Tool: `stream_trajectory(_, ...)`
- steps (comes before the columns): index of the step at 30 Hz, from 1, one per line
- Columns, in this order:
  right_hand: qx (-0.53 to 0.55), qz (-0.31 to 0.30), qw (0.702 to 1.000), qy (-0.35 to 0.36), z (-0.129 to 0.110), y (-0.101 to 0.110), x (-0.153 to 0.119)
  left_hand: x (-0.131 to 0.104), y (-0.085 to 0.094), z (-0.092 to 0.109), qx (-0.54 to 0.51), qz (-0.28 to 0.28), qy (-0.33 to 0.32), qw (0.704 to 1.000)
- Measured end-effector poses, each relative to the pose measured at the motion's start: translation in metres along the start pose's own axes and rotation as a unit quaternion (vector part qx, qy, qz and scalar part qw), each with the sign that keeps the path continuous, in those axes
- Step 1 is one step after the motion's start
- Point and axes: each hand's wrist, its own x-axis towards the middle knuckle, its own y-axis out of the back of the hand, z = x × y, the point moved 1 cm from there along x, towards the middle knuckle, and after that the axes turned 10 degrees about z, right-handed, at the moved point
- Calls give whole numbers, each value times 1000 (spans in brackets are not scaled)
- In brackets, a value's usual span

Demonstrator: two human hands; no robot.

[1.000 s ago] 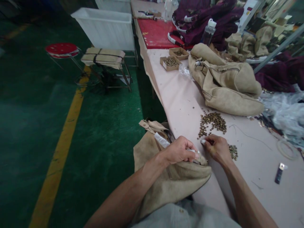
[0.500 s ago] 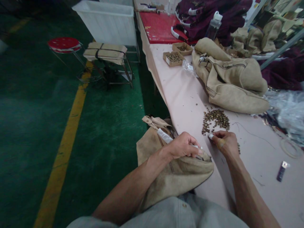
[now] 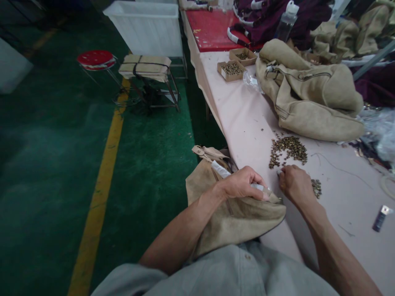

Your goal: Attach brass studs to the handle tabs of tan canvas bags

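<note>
A tan bag point(image 3: 228, 222) lies over my lap against the table edge, its handle wrapped in white point(image 3: 220, 169). My left hand point(image 3: 247, 183) is closed around the wrapped handle near the bag's right end. On the table, my right hand point(image 3: 294, 183) is just below a pile of small brass-coloured metal pieces, perhaps rivets point(image 3: 291, 149). Its fingers are curled together, with a white covering on one fingertip; whatever they pinch is hidden. A smaller cluster of metal pieces point(image 3: 316, 188) sits to the right of that hand.
Another tan bag point(image 3: 311, 94) rests farther back on the table. Two small cardboard boxes point(image 3: 231, 70) of metal pieces stand beside it. A lighter-like object point(image 3: 380, 218) lies at right. On the green floor are a red stool point(image 3: 96, 59) and a white bin point(image 3: 148, 28).
My right hand has rolled so its back shows more, and its fingers have curled in below the pile. My left hand keeps its hold on the handle. The whole view has shifted slightly.
</note>
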Motion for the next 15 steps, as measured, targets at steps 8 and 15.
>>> stream_trajectory(8, 141, 31, 989, 32, -4, 32, -25, 1, -11, -2, 14, 76, 25, 997)
stream_trajectory(15, 302, 82, 940, 133, -31, 57, -79, 9, -10, -4, -2, 76, 23, 997)
